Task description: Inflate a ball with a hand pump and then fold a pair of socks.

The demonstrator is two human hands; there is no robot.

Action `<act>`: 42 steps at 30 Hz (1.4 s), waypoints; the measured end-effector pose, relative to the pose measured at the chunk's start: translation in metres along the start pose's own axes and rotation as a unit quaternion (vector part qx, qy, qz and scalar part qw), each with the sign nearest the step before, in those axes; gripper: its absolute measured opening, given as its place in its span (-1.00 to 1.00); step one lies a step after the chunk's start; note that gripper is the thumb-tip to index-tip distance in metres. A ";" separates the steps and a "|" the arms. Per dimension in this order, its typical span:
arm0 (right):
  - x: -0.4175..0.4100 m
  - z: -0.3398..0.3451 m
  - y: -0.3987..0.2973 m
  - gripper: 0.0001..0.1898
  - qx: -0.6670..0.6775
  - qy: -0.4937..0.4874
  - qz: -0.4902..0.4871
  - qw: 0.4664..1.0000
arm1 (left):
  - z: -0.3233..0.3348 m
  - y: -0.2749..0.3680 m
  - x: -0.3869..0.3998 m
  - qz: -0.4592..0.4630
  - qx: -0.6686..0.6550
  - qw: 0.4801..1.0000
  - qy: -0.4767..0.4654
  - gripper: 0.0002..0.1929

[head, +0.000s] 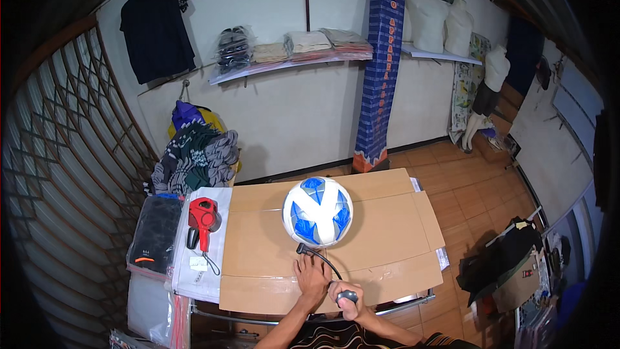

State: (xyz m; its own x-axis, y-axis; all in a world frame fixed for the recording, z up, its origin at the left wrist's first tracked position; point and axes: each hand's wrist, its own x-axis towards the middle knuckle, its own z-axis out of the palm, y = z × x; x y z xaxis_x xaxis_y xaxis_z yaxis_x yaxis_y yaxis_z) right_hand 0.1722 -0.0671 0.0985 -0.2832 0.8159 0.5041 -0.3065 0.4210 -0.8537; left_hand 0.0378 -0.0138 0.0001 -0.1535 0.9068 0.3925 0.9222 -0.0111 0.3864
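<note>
A white football with blue and silver panels (317,211) rests on a flattened cardboard sheet (397,223) in front of me. A black hose (329,262) curves from the near underside of the ball back to my right hand (345,296). That hand is wrapped around a small hand pump, whose rounded grey handle end (347,296) shows above the fingers; the rest of the pump is hidden. My left hand (311,276) lies just left of the hose, palm down on the cardboard, fingers spread. Where the hose meets the ball, a black elbow fitting (303,248) touches or nearly touches it.
A red tape-gun-like tool (205,218) lies on a white packet at the left, beside a dark plastic-wrapped garment (154,232). Knitted gloves or socks (198,160) are heaped behind. A metal rail (404,305) runs along the table's near edge.
</note>
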 end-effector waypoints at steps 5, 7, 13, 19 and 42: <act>-0.004 0.001 0.012 -0.62 -0.039 -0.018 -0.004 0.999 | 0.001 0.000 0.002 0.009 0.003 1.000 0.001 -0.63; -0.005 -0.001 0.010 -0.63 -0.048 -0.022 0.003 0.999 | -0.001 0.002 0.003 0.015 -0.005 1.000 -0.004 -0.63; 0.003 -0.003 -0.043 -0.69 0.004 -0.006 0.105 0.994 | -0.010 0.007 0.003 0.013 -0.031 0.999 0.000 -0.63; 0.010 0.004 -0.055 -0.67 0.025 -0.026 -0.032 0.999 | -0.007 0.004 0.001 0.001 -0.018 1.000 -0.012 -0.63; 0.009 0.000 -0.056 -0.70 0.037 0.008 0.009 0.999 | -0.006 0.006 0.004 0.000 -0.027 1.000 -0.006 -0.67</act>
State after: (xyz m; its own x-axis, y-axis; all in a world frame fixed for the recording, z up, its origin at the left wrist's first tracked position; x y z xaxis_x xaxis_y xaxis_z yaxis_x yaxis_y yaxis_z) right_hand 0.1867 -0.0828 0.1506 -0.2753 0.8290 0.4868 -0.3681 0.3769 -0.8500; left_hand 0.0401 -0.0131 0.0092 -0.1496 0.9119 0.3821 0.9015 -0.0329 0.4315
